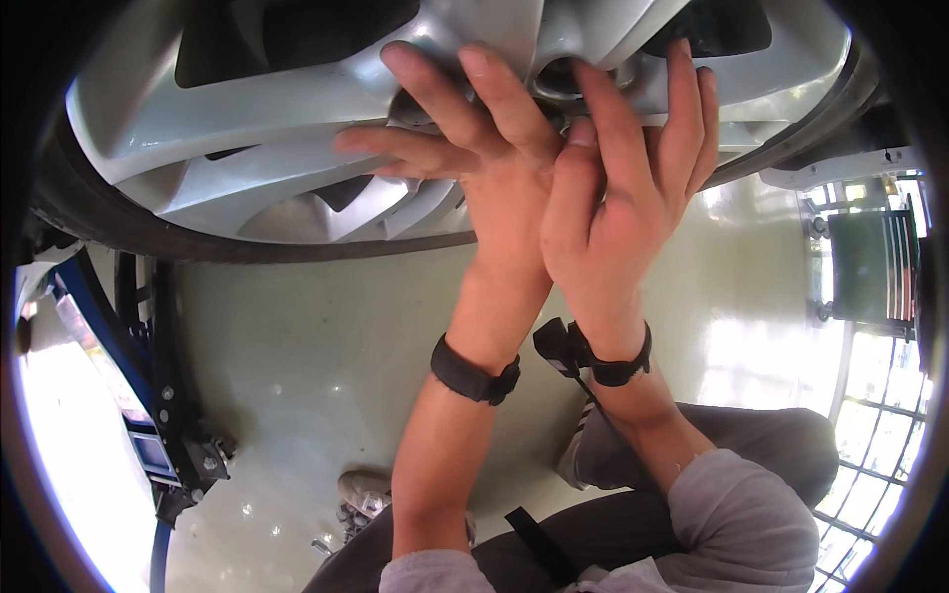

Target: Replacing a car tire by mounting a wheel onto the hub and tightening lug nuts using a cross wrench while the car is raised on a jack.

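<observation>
A silver alloy car wheel (297, 133) with wide spokes fills the top of the head view, ringed by its black tyre (287, 252). My left hand (494, 143) reaches up to the wheel's middle, fingers spread over the hub area and holding nothing that shows. Just to its right is my right hand (628, 193), overlapping the left at the base of the thumb. Its fingers are stretched apart, the index fingertip beside a round dark recess (561, 77) near the hub. Whether the fingertips press on the metal I cannot tell. My left palm hides part of the hub.
A black and blue metal frame (148, 395) stands on the left. Below the wheel lies a shiny pale floor (316, 336). At the right are a dark green panel-like object (870, 267) and a bright gridded window or grille (875, 435). My knees and shoes are beneath my arms.
</observation>
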{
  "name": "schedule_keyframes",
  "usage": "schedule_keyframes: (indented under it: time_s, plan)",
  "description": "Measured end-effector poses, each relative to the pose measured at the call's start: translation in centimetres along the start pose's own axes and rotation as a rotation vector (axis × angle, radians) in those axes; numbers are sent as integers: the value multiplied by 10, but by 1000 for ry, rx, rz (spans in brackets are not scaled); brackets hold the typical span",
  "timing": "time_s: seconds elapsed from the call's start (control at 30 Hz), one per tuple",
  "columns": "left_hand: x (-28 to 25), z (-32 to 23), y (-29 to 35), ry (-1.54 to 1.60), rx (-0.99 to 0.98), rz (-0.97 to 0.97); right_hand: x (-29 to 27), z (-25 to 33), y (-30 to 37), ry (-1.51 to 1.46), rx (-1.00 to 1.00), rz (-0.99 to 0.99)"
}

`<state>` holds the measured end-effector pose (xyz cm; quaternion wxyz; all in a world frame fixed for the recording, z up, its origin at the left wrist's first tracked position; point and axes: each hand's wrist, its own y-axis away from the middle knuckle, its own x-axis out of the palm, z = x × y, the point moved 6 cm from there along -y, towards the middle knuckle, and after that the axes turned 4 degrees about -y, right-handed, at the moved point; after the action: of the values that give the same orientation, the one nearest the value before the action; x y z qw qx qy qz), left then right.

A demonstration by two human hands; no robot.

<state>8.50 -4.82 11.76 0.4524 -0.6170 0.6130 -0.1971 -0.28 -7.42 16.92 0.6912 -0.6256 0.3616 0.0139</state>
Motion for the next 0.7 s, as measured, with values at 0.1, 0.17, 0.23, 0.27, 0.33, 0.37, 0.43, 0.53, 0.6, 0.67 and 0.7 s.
schedule_keyframes:
  time_s: [0.1, 0.17, 0.23, 0.27, 0.33, 0.37, 0.43, 0.53, 0.6, 0.67, 0.7]
  plan:
    - [9, 10, 2, -136, 88, 60, 1, 4, -7, 20, -29, -9]
    - [11, 13, 3, -158, 108, 48, -1, 11, -16, 25, -103, -95]
    - [9, 11, 3, -153, 119, 21, -4, 18, -24, -5, -100, -135]
    - [5, 7, 4, -151, 131, 18, -7, 21, -28, -33, -56, -129]
    - [1, 1, 3, -79, 82, 43, -11, 28, -24, -133, 127, -42]
    - [1, 1, 2, -9, 19, 73, -9, 28, -20, -141, 215, 8]
    - [-2, -1, 0, 63, -47, 78, -8, 33, -16, -143, 222, 41]
    - [-5, -4, -3, 49, -55, 49, -6, 34, -9, -198, 225, -10]
    - [-3, -3, -3, 25, -65, 69, -4, 32, -7, -201, 180, -29]
    - [-3, -3, -2, 24, -76, 79, -1, 30, -7, -195, 170, -19]
    - [-3, -3, -2, 31, -81, 79, 0, 29, -7, -195, 170, -18]
